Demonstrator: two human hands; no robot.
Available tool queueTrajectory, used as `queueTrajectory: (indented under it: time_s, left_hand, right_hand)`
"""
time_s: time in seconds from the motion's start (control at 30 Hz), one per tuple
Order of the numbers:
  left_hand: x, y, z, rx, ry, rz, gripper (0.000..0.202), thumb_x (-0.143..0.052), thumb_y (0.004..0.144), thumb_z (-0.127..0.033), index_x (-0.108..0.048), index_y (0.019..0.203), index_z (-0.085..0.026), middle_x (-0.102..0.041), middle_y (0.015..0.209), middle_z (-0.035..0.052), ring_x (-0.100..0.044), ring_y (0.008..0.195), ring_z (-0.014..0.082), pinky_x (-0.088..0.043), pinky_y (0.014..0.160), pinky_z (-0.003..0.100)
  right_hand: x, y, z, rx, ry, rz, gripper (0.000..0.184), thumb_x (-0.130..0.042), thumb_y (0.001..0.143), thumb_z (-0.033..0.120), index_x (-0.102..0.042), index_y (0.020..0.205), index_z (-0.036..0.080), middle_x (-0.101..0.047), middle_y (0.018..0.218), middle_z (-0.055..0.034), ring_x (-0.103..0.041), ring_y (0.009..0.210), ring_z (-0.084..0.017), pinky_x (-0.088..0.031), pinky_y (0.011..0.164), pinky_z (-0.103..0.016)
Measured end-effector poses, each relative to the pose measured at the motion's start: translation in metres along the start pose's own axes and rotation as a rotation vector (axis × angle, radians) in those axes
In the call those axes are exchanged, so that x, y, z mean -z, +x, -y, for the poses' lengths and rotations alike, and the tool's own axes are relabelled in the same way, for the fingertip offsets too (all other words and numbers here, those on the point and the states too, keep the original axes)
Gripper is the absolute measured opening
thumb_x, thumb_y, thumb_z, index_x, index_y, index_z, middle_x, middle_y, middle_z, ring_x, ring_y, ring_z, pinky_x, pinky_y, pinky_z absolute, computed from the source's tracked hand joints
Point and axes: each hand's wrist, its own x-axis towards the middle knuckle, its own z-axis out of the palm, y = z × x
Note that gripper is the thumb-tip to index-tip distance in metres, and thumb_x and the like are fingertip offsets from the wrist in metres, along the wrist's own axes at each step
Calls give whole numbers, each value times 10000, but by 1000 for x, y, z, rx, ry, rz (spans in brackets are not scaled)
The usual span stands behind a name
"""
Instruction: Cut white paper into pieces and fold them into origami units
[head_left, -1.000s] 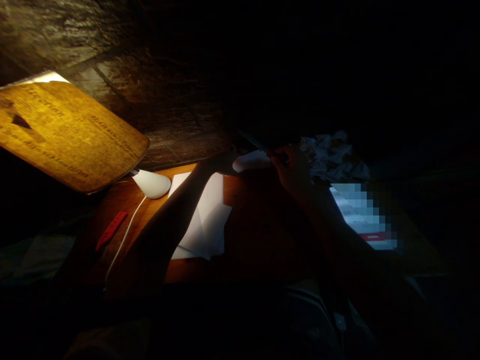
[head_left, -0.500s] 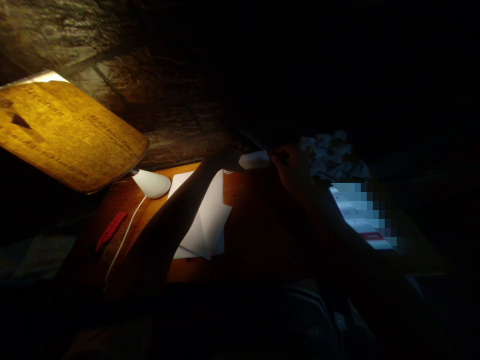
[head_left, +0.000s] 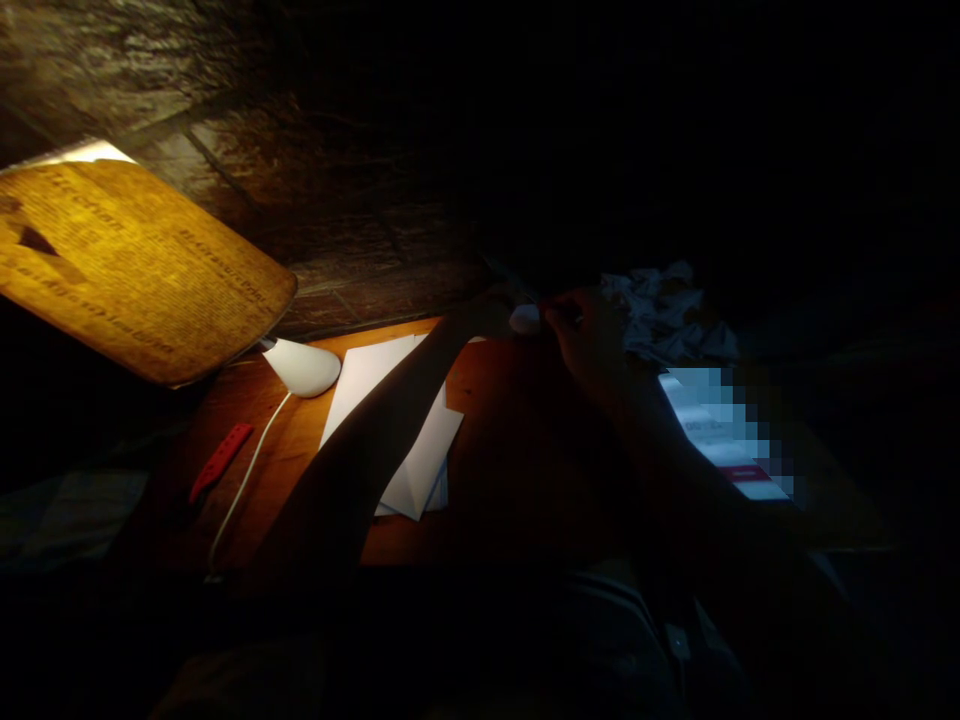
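A small piece of white paper (head_left: pixel 525 319) shows between my two hands at the far side of the desk, in deep shadow. My left hand (head_left: pixel 496 312) reaches in from the left and is closed on the paper's left end. Close on the right, my right hand (head_left: pixel 581 325) has its fingers pinched together near the paper's other end. A thin, pale, blade-like thing (head_left: pixel 511 275) slants up leftward from between the hands; it is too dark to name. What the right fingers grip is hidden in the dark.
White sheets (head_left: pixel 420 470) lie under my left forearm on the wooden desk (head_left: pixel 495 440). Left stand a lit lamp with a printed shade (head_left: pixel 142 270), its white base (head_left: pixel 304 368) and a red power strip (head_left: pixel 221 462). Crumpled paper (head_left: pixel 667 315) and a glowing screen (head_left: pixel 712 430) are rightward.
My left hand and forearm have moved right, closer to my right hand. Less of the white paper shows between them. The right hand has stayed nearly in place.
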Motion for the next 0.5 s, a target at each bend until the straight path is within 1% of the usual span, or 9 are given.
queueTrajectory:
  time_s: [0.1,0.2,0.27,0.37,0.43,0.5]
  left_hand:
    - [-3,-1,1,32,-9,-44,500,-751,753,-376,-712,1234,-243,-722,1245,90,-633,1282,360,-529,1076,455]
    - [1,-12,13,34,13,-110,675,-774,729,-406,-648,1374,-255,-677,1381,112,-581,1371,376,-499,1130,482]
    - [8,-25,25,24,49,-100,778,-801,696,-400,-602,1433,-249,-647,1448,121,-556,1403,382,-475,1163,494]
    - [18,-45,40,44,109,-27,851,-820,673,-383,-561,1467,-221,-630,1486,138,-552,1411,403,-439,1200,531]
    - [22,-56,42,54,151,-25,884,-834,675,-401,-542,1480,-184,-595,1527,177,-522,1436,425,-406,1223,546]
    - [22,-63,40,28,159,-47,847,-801,740,-418,-519,1493,-153,-563,1557,195,-494,1460,414,-389,1236,536]
  right_hand:
    - [1,0,-1,-2,-3,9,77,-639,940,295,-646,870,265,-731,942,-64,-651,913,-275,-497,884,-443]
    - [2,1,-2,2,-21,10,53,-650,924,273,-648,872,265,-737,932,-54,-650,900,-274,-496,898,-452]
    - [2,2,-2,1,-30,11,44,-660,910,256,-650,867,263,-734,905,-48,-649,886,-270,-497,885,-444]
    - [0,2,-1,-9,-20,15,51,-653,916,257,-651,865,254,-718,888,-54,-652,890,-268,-494,861,-431]
    - [-1,1,-1,-14,-7,20,42,-642,913,246,-655,874,248,-709,901,-62,-654,904,-274,-490,863,-436]
    - [-3,1,-3,-12,6,21,39,-634,894,223,-662,884,247,-707,919,-67,-654,922,-281,-491,872,-445]
